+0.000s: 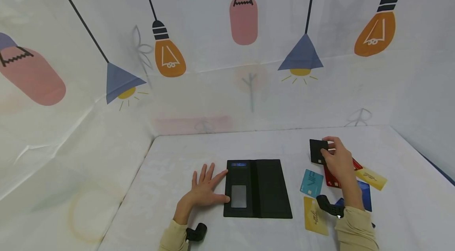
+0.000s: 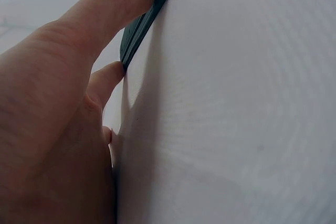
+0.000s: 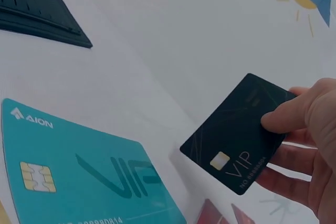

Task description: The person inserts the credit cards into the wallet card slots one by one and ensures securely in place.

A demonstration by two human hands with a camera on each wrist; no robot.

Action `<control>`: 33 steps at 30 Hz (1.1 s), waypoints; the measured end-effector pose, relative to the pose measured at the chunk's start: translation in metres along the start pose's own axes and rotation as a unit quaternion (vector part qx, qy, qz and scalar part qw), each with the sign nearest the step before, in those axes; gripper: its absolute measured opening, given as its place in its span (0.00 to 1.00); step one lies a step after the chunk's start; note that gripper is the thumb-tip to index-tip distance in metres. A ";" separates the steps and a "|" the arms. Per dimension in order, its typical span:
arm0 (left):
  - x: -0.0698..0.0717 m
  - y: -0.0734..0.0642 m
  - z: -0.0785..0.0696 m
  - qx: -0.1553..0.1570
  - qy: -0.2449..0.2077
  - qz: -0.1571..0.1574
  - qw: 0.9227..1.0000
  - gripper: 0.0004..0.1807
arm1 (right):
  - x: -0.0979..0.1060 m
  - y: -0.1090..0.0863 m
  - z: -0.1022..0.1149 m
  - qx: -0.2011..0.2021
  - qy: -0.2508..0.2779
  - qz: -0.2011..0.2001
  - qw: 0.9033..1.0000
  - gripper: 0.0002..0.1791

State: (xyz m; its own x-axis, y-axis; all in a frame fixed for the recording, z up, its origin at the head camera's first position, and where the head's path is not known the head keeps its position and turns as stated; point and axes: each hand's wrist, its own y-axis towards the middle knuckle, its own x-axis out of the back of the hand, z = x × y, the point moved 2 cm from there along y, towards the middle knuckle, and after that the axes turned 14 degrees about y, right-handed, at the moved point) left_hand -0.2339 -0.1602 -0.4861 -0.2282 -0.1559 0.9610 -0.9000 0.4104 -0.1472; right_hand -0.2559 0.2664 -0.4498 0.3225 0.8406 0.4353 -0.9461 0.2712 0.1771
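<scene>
A black VIP card (image 3: pixel 231 135) with a gold chip is pinched between the thumb and fingers of my right hand (image 1: pixel 337 160), raised over the other cards. My left hand (image 1: pixel 204 191) lies spread on the table, thumb and forefinger touching the left edge of an opened black wallet (image 1: pixel 271 188). In the wallet's left half there is a clear window (image 1: pixel 238 196), with a blue card edge (image 1: pixel 238 164) in a slot above it. In the left wrist view the thumb and a finger meet the wallet's edge (image 2: pixel 142 30).
Right of the wallet lie a teal VIP card (image 1: pixel 311 183), a red card (image 1: pixel 331 178), a yellow card (image 1: pixel 315 216), another yellow card (image 1: pixel 371 177) and a blue card (image 1: pixel 365 195). The white table (image 1: pixel 192 148) ends at a wall sheet (image 1: pixel 199 101) printed with lamps.
</scene>
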 end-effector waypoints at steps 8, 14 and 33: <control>0.000 0.000 0.001 -0.001 0.001 -0.001 1.000 0.48 | -0.009 0.000 0.009 0.023 0.014 -0.002 1.000 0.20; 0.000 0.000 0.001 0.000 -0.002 0.001 1.000 0.48 | -0.024 0.001 0.018 0.052 0.023 0.014 0.998 0.17; -0.003 0.004 0.004 0.005 -0.003 0.004 1.000 0.48 | -0.072 -0.005 0.049 0.100 0.036 0.091 0.990 0.15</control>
State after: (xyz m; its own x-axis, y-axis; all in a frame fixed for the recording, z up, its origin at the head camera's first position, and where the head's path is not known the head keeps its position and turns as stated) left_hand -0.2383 -0.1617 -0.4907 -0.2381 -0.1574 0.9584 -0.9016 0.4029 -0.1578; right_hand -0.2726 0.1815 -0.4382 0.1377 0.9001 0.4134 -0.9610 0.0203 0.2758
